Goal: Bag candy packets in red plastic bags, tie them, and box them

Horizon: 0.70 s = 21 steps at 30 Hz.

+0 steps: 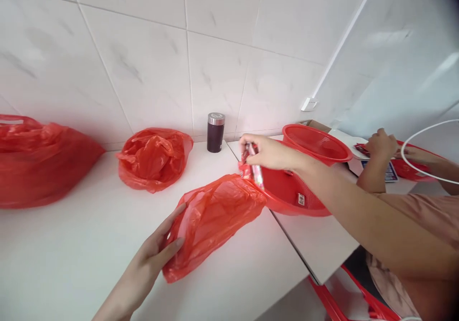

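At lower-left centre, the left hand (152, 259) grips a red plastic bag (215, 220) between thumb and fingers, part-closed; at frame centre, beside the bag's upper end, the right hand (263, 152) is closed around small wrapped packets (255, 165) over the red basket's (287, 194) rim.

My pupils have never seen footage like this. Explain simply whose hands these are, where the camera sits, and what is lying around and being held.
There is no machine: one person works bare-handed, and this single picture comes from a camera on their head, looking forward and down. The left hand holds a long, thin red plastic bag. The right hand grips small shiny packets, blurred, by the rim of a round red plastic basket. On the white table stand a dark cup with a silver lid and two more red bags, one crumpled, one bulging. Another person's hands show at right.
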Motion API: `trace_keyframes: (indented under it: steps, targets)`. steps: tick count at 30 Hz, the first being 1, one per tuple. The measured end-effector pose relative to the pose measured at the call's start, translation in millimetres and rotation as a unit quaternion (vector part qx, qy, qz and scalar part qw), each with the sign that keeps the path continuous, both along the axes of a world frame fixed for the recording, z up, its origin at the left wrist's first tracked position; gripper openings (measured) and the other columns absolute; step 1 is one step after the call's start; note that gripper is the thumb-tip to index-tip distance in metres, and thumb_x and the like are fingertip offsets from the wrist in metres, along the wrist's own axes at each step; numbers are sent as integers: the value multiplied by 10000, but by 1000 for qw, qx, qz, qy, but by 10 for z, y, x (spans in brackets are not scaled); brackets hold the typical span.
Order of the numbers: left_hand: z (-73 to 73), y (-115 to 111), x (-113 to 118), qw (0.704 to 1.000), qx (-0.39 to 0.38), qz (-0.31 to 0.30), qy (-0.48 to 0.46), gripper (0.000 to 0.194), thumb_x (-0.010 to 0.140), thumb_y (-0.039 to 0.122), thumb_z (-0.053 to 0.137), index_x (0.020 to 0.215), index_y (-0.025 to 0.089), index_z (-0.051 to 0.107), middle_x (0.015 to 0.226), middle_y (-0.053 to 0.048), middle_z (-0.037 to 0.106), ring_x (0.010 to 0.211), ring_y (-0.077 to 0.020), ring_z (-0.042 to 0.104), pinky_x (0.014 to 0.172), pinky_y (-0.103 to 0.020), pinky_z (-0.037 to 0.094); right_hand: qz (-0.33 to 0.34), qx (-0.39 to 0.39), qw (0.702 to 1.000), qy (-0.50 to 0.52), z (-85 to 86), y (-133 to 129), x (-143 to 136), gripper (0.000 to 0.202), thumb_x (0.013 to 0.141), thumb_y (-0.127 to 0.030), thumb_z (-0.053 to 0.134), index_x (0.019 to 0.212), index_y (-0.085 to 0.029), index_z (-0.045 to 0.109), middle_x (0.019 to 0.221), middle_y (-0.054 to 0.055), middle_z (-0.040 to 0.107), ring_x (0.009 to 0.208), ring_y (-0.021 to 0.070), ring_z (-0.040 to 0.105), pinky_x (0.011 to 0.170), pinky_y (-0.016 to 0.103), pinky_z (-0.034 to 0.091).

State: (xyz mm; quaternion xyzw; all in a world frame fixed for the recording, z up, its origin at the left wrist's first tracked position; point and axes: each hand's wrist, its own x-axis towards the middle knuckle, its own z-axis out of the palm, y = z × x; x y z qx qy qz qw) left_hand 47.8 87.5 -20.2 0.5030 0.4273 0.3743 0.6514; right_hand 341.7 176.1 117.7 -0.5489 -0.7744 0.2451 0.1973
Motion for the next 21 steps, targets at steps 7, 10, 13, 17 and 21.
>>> trace_keyframes:
  steps: [7, 10, 13, 17, 21]
  targets:
    - [-12, -36, 10, 998, 12, -25, -63, 711, 898, 363, 542, 1508, 356, 176, 1563, 6, 280, 1409, -310, 288, 1108, -452, 348, 296, 85, 930, -203, -698, -231, -752, 342, 809, -39, 425, 974, -278, 607, 1060, 19, 511, 775, 131, 489, 585, 242, 316]
    - [12, -37, -5, 997, 4, 7, -74, 755, 888, 367, 557, 1517, 341, 140, 1560, -17, 294, 1402, -309, 303, 1105, -438, 353, 309, 68, 910, -268, -822, -132, -697, 523, 780, 23, 411, 1096, -335, 626, 1191, 11, 518, 940, 176, 502, 651, 267, 359]
    - [29, -40, -28, 999, 11, 37, -36, 762, 876, 374, 574, 1517, 335, 163, 1566, -9, 281, 1418, -288, 270, 1113, -393, 345, 311, 51, 902, -295, -888, -39, -617, 640, 755, 57, 401, 1182, -370, 614, 1360, -9, 454, 1089, 214, 477, 733, 299, 410]
    - [46, -52, -44, 997, 28, 68, -1, 771, 849, 365, 599, 1513, 316, 211, 1556, -14, 304, 1404, -292, 304, 1078, -363, 386, 341, 81, 885, -308, -1044, 8, -650, 588, 835, -17, 425, 1228, -420, 594, 1470, -38, 379, 1182, 260, 436, 771, 343, 443]
    - [63, -64, -39, 998, 28, 62, 11, 749, 828, 342, 615, 1496, 313, 277, 1510, -23, 393, 1363, -300, 377, 1083, -395, 379, 363, 83, 884, -282, -1155, 34, -737, 599, 880, -49, 419, 1277, -483, 534, 1544, -91, 260, 1242, 244, 415, 902, 392, 428]
